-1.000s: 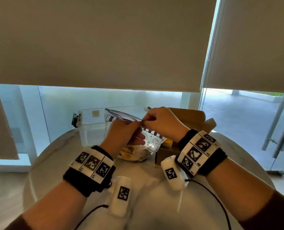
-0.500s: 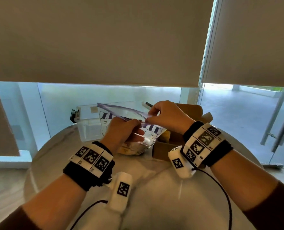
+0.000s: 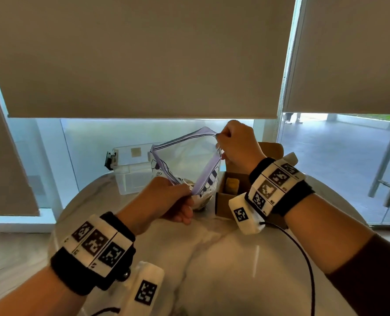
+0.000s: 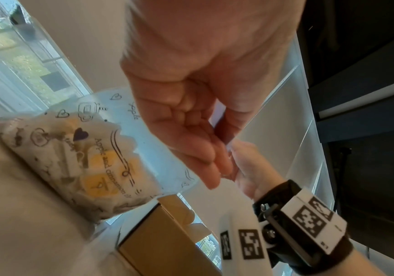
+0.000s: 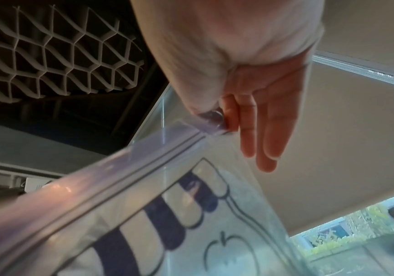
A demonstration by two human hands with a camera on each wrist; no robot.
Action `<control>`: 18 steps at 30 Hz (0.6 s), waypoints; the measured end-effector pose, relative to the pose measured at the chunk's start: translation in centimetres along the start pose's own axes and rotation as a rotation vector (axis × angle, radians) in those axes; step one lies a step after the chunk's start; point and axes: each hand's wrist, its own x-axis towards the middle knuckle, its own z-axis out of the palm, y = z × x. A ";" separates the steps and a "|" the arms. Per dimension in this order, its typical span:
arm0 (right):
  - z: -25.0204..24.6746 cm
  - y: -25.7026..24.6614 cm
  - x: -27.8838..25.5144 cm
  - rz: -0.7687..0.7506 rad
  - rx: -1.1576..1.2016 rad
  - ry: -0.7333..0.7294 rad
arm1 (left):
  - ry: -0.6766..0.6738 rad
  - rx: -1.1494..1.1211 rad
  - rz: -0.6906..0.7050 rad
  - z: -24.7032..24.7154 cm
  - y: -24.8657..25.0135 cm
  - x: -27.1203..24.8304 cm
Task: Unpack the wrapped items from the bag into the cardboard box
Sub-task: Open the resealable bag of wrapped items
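Observation:
A clear zip bag (image 3: 184,156) printed with purple stripes and doodles stands on the round marble table (image 3: 212,258), its mouth pulled wide. My left hand (image 3: 166,201) pinches the near rim of the bag (image 4: 129,153). My right hand (image 3: 235,142) pinches the far rim by the zipper strip (image 5: 167,149), raised above the table. Wrapped yellow items (image 4: 101,179) lie bunched in the bag's bottom. The open cardboard box (image 3: 232,190) sits just right of the bag, under my right wrist, with a yellow item (image 3: 232,184) inside.
A clear plastic storage tub (image 3: 130,169) with a black latch stands behind the bag at the table's far left edge. Roller blinds (image 3: 143,53) hang over the windows beyond. A black cable (image 3: 303,258) trails from my right wrist across the table.
My hands have pulled apart, the right rising up and back, the left coming towards me. The bag's mouth has gone from nearly closed to wide open.

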 end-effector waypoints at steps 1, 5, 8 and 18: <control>0.3 0.0 -0.1 0.016 0.033 0.011 | -0.023 0.010 -0.015 -0.4 -0.1 -0.3; 0.6 0.2 -1.5 0.193 0.179 -0.044 | -0.006 0.038 -0.106 -4.1 -1.4 -0.8; -0.2 0.7 -3.5 0.374 0.225 -0.286 | 0.092 -0.144 -0.207 -6.9 -3.1 0.5; 5.1 1.5 -3.3 0.559 0.563 -0.622 | -0.125 -0.600 -0.137 -6.4 -5.7 8.5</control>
